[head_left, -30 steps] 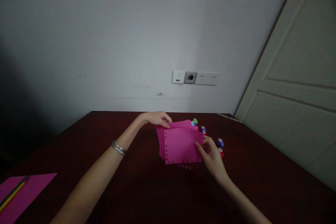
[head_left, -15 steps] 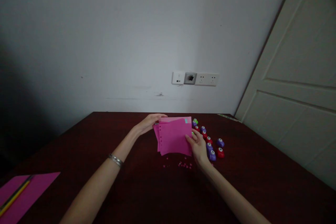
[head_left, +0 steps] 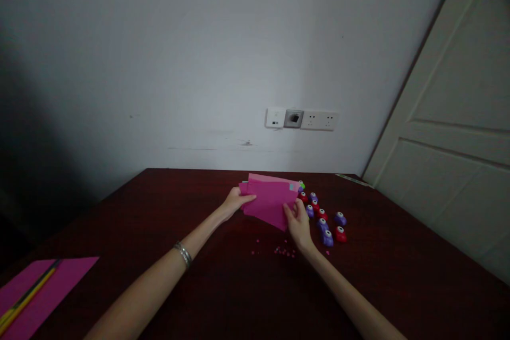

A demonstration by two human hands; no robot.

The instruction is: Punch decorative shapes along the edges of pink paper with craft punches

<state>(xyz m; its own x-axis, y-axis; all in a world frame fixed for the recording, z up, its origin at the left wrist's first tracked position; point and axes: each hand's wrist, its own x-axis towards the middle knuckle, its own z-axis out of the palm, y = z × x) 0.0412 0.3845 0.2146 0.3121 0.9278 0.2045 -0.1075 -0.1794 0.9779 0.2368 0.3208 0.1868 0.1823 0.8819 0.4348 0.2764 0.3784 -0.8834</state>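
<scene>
Several pink paper sheets (head_left: 268, 200) are held up over the table in a loose, slightly fanned stack, tilted down to the right. A small light-blue patch shows near their upper right corner. My left hand (head_left: 235, 202) pinches the left edge, thumb on the near face. At the right edge my right hand (head_left: 298, 223) grips the stack, thumb in front and fingers mostly behind. Small pink paper bits (head_left: 284, 251) lie scattered on the table below the sheets.
Small purple, red and green toys with eye-like tops, such as a red one (head_left: 340, 234), stand right of my right hand. A pink sheet (head_left: 59, 281) with pencils (head_left: 30, 295) lies at the left on the dark red table (head_left: 191, 308). Wall sockets (head_left: 300, 119) are behind.
My left hand has moved down from the sheets' top left corner to their left edge, thumb now in front. The stack has tilted, its right side lower. The view has shifted slightly.
</scene>
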